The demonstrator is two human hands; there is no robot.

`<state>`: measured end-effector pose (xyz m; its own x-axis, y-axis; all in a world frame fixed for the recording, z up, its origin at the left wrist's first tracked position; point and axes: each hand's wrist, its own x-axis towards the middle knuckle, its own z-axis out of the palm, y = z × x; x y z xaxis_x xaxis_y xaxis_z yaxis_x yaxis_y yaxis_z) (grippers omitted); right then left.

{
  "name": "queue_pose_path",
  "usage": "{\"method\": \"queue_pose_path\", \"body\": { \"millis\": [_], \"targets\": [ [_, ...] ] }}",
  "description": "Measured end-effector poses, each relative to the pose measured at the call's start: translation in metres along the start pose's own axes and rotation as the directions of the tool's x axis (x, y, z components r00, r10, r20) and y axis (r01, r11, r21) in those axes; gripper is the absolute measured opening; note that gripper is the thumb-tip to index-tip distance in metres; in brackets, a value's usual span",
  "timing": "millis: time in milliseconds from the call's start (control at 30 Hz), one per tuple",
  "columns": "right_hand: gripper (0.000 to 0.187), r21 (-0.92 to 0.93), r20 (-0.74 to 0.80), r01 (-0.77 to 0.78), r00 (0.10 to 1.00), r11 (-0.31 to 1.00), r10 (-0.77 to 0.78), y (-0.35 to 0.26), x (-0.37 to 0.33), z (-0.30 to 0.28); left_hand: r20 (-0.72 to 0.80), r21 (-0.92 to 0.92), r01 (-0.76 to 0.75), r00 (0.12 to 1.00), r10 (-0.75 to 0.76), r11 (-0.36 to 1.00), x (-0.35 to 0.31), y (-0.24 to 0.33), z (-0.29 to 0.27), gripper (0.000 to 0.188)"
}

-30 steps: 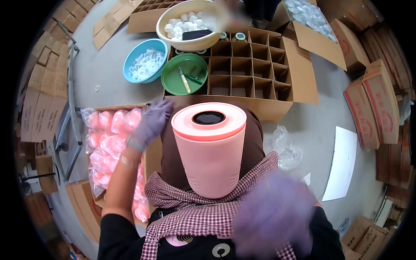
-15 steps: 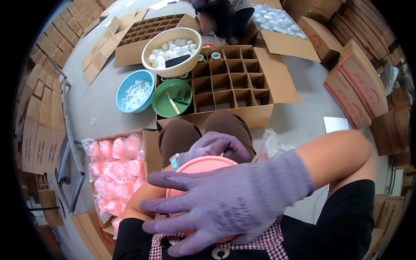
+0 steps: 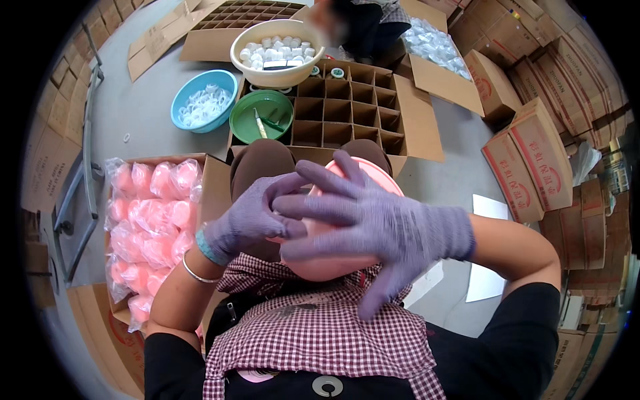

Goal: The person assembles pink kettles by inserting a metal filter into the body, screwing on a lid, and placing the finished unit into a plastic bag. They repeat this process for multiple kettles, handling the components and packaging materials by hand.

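A round pink plastic container [image 3: 327, 268] rests on my lap against my knees, largely covered by my hands. My right hand [image 3: 373, 220], in a purple-grey knit glove, passes across it with fingers spread. At the container's left side is my left hand [image 3: 250, 213], gloved alike, its fingers and thumb curled toward each other. Whatever they pinch is hidden behind the right hand's fingers.
Left stands a carton of bagged pink pieces [image 3: 143, 227]. Ahead are a divided carton [image 3: 347, 110], a green basin [image 3: 243, 130] with tools, a blue basin [image 3: 183, 117] of white rings and a cream basin [image 3: 273, 79] of white caps. A person [image 3: 367, 30] sits beyond.
My left hand has come from the container's far side to its left. My right hand has shifted up and right. The container sits farther forward, and the view has tilted.
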<state>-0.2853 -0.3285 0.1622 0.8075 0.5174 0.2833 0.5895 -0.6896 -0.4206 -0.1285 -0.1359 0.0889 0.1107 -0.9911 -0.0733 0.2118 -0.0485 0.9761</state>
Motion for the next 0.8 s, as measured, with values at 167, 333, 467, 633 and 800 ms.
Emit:
{"method": "queue_pose_path", "body": {
  "millis": [167, 333, 467, 633, 800],
  "targets": [
    [0.069, 0.330, -0.081, -0.466, 0.852, 0.821, 0.517, 0.072, -0.039, 0.056, -0.549, 0.481, 0.041, 0.792, 0.265, 0.876, 0.015, -0.053, 0.093, 0.096],
    [0.101, 0.136, -0.052, -0.207, 0.975, 0.969, 0.216, 0.017, -0.015, 0.005, 0.025, -0.157, 0.015, 1.000, -0.011, 0.987, -0.004, -0.004, 0.010, 0.097],
    [0.100, 0.313, 0.006, -0.459, 0.876, 0.831, 0.482, 0.025, -0.027, 0.025, -0.241, 0.067, -0.073, 0.966, 0.087, 0.995, 0.001, -0.048, 0.022, 0.090],
    [0.078, 0.748, -0.143, -0.249, 0.845, 0.616, 0.516, 0.037, -0.044, 0.016, -0.179, -0.106, -0.039, 0.984, 0.019, 0.994, -0.004, -0.024, 0.032, 0.098],
    [0.023, -0.007, 0.088, -0.010, 0.996, 1.000, 0.011, 0.032, -0.019, -0.033, 0.005, -0.248, 0.052, 0.999, -0.053, 0.967, -0.006, 0.000, 0.011, 0.111]
  ]
}}
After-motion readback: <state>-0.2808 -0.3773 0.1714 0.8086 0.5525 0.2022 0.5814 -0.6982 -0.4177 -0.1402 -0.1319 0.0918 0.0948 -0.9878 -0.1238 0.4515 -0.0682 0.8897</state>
